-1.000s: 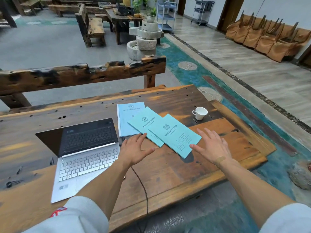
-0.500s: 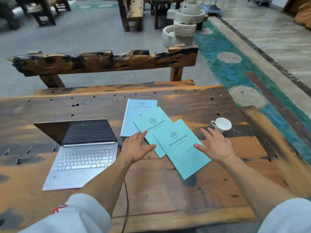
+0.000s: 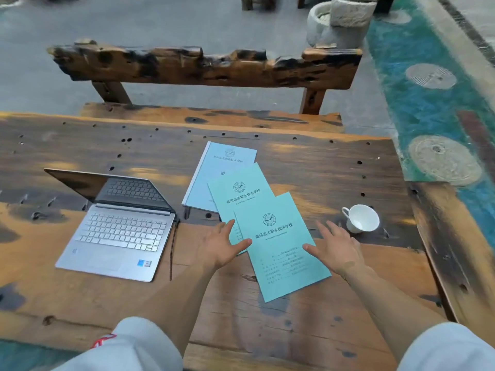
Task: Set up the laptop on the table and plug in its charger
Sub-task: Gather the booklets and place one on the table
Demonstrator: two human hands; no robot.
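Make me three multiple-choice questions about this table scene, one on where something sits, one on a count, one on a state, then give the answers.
1. Where is the white cup?
A. right of the booklets
B. on the laptop
C. on the bench

2. How many booklets lie on the table?
A. one
B. three
C. five

3. What state is the laptop in?
A. shut
B. open, screen dark
C. upside down

Answers:
1. A, it stands on the wood beyond the right hand.
2. B, one pale blue booklet and two teal booklets overlap in a fan, the left hand at their edge.
3. B, the keyboard shows and a black cable runs from its right side.
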